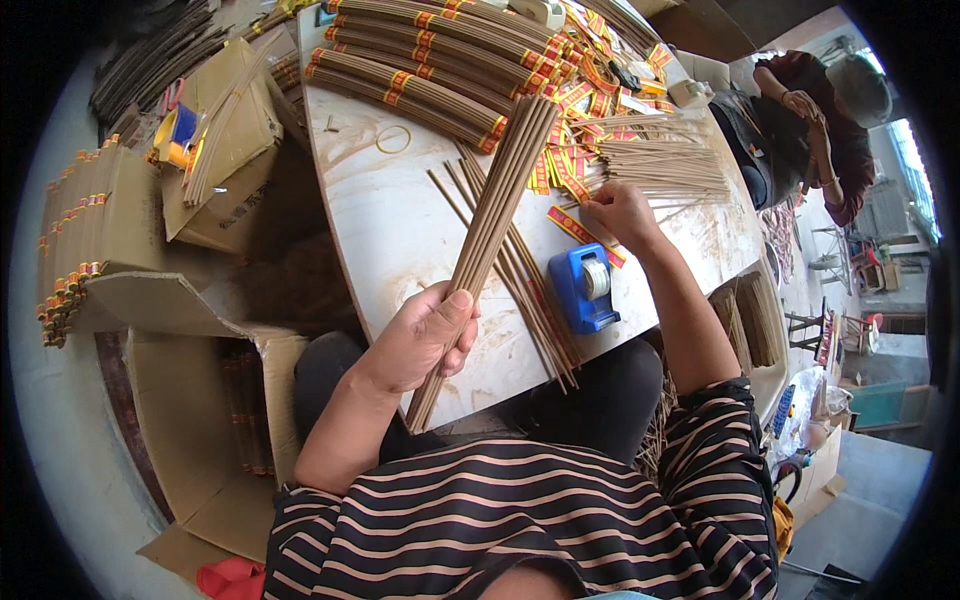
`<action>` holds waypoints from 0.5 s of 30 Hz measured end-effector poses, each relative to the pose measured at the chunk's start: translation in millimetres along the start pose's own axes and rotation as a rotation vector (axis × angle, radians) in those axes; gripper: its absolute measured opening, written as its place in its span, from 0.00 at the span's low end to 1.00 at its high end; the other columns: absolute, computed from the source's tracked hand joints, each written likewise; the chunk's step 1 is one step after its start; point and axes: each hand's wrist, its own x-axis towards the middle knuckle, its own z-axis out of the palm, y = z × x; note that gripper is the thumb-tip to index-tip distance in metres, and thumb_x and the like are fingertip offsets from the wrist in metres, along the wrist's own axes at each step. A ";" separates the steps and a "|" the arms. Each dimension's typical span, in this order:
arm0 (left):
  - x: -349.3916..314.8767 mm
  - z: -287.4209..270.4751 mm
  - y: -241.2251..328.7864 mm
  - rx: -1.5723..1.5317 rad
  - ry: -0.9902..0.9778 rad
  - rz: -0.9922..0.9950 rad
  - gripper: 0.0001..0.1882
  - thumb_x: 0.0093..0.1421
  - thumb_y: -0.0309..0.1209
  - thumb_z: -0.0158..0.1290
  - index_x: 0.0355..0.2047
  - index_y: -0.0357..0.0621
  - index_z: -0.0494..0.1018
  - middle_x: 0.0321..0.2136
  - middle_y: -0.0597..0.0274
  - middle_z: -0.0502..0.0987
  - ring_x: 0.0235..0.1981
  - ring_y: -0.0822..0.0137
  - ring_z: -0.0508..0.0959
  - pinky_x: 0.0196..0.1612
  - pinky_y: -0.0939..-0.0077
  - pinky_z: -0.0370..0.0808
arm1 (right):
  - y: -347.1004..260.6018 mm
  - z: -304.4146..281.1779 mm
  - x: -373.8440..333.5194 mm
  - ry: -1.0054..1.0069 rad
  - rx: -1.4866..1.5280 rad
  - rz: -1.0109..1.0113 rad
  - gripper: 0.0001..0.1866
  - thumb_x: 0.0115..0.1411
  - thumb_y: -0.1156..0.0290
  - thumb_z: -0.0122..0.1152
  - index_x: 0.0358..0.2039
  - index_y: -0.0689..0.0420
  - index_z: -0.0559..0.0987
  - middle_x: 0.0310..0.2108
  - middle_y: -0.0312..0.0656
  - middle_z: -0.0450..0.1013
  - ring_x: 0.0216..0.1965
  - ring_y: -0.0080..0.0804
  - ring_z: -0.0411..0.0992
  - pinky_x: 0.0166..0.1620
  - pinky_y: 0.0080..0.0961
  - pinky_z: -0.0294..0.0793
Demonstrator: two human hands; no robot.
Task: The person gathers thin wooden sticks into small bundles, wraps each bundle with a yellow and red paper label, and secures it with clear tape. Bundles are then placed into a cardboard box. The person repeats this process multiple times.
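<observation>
My left hand (432,338) is wrapped around the lower part of a bundle of brown incense sticks (502,185), which slants up and away over the white table (350,220). My right hand (625,215) has its fingers drawn together beside loose incense sticks (672,170) and red-and-yellow paper labels (572,180); what they pinch, if anything, is hidden. Just nearer than that hand stands a blue tape dispenser (582,288) with a roll in it. More loose thin sticks (530,275) lie across the table between the bundle and the dispenser.
Banded incense bundles (410,85) are stacked at the far side, and a rubber band (393,139) lies before them. Open cardboard boxes (190,370) stand at left, near more banded bundles (75,235). Another person (835,120) sits at the far right.
</observation>
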 end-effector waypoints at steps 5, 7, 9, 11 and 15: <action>-11.5 12.3 8.9 0.094 0.013 0.020 0.19 0.62 0.47 0.43 0.33 0.42 0.64 0.19 0.69 0.66 0.14 0.82 0.63 0.17 0.90 0.62 | 4.0 3.6 4.1 0.071 -0.009 -0.117 0.13 0.46 0.62 0.62 0.30 0.57 0.77 0.26 0.48 0.74 0.31 0.44 0.73 0.35 0.33 0.71; -19.2 17.2 14.0 0.131 0.019 0.034 0.19 0.62 0.47 0.43 0.33 0.41 0.63 0.19 0.69 0.66 0.14 0.82 0.63 0.17 0.89 0.62 | -0.7 3.0 6.9 0.070 0.018 -0.087 0.13 0.46 0.64 0.61 0.31 0.56 0.76 0.27 0.48 0.74 0.33 0.44 0.73 0.36 0.34 0.71; -29.1 20.1 17.4 0.144 0.010 0.044 0.19 0.62 0.47 0.43 0.33 0.41 0.63 0.19 0.69 0.66 0.14 0.82 0.63 0.17 0.89 0.62 | -6.5 -1.4 6.5 0.045 -0.048 -0.135 0.12 0.45 0.66 0.60 0.30 0.56 0.77 0.27 0.48 0.74 0.33 0.44 0.73 0.37 0.34 0.71; -35.6 25.1 21.0 0.191 0.039 0.048 0.19 0.62 0.46 0.43 0.33 0.41 0.63 0.19 0.69 0.66 0.15 0.81 0.63 0.17 0.88 0.62 | -8.0 -4.0 5.8 0.006 -0.080 -0.146 0.09 0.46 0.68 0.59 0.29 0.56 0.77 0.28 0.47 0.75 0.33 0.43 0.74 0.37 0.33 0.71; -54.2 31.8 24.7 0.263 0.082 0.045 0.18 0.62 0.46 0.43 0.32 0.41 0.63 0.18 0.69 0.65 0.15 0.82 0.63 0.17 0.88 0.62 | -16.0 -19.4 -22.1 0.223 0.164 -0.322 0.07 0.50 0.71 0.58 0.29 0.59 0.76 0.25 0.44 0.74 0.28 0.32 0.72 0.33 0.25 0.71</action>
